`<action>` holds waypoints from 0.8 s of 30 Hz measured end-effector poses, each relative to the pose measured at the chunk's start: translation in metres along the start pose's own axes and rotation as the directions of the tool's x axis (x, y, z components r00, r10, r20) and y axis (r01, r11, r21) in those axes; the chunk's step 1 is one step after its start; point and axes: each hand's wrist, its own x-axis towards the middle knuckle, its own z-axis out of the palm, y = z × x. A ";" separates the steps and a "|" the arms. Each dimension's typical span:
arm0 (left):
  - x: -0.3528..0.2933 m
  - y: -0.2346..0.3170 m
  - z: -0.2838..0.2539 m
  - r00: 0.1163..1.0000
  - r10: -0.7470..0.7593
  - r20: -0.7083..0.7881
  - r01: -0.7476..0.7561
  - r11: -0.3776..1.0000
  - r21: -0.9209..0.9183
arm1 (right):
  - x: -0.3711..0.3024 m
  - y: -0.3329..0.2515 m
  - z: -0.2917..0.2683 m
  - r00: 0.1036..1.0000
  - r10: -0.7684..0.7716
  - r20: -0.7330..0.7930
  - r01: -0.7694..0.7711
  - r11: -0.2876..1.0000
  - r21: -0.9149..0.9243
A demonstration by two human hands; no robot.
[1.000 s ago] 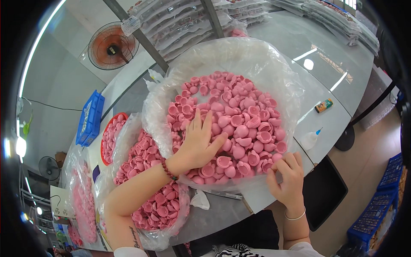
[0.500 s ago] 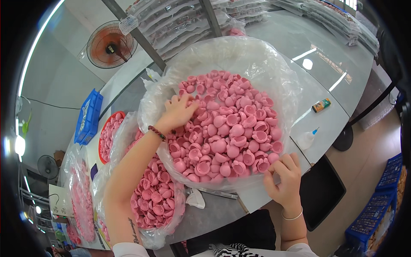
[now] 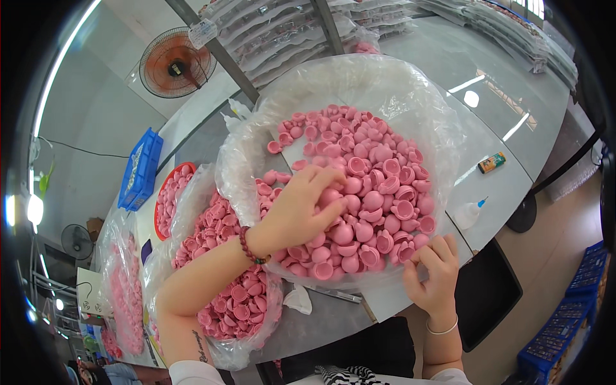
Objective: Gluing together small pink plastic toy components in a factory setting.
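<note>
A wide pile of small pink half-shell pieces (image 3: 372,215), like little hollow cups with knobs, lies in a clear plastic bag (image 3: 398,74) spread wide on the table. My left hand (image 3: 301,202) reaches into the near-left part of the pile, its thumb and fingers curled around a rounded pink piece (image 3: 329,197). Pieces beneath the palm are hidden. At the bag's near-right edge, my right hand (image 3: 434,276) has its fingers bent in and the thumb close to them. Whatever it pinches, if anything, cannot be made out.
A second bag of pink pieces (image 3: 240,301) sits at my near left. Beyond it are a red basin (image 3: 160,221) and a blue crate (image 3: 138,170). A small bottle with a blue tip (image 3: 467,215) and a lighter-sized box (image 3: 491,162) lie right. Packed trays stand behind.
My left hand has moved right and nearer through the pile, and a bare patch shows at the pile's far left. The right hand keeps its pose; the whole view has shifted slightly.
</note>
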 end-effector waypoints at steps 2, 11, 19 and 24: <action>-0.001 0.010 0.001 1.000 0.013 -0.002 -0.013 1.000 0.022 | 0.000 0.000 0.001 1.000 0.007 -0.002 -0.007 1.000 0.001; 0.030 -0.049 -0.026 0.997 0.016 -0.076 -0.007 0.993 0.115 | 0.000 0.003 0.000 1.000 -0.003 0.016 0.003 1.000 -0.003; 0.095 -0.178 0.000 0.700 -0.679 -0.221 0.697 0.717 0.006 | 0.000 0.002 0.001 1.000 -0.012 -0.017 0.012 1.000 0.015; 0.131 -0.157 0.014 0.798 -0.589 -0.123 0.598 0.800 0.049 | 0.000 0.003 0.001 1.000 -0.009 -0.017 0.009 1.000 0.017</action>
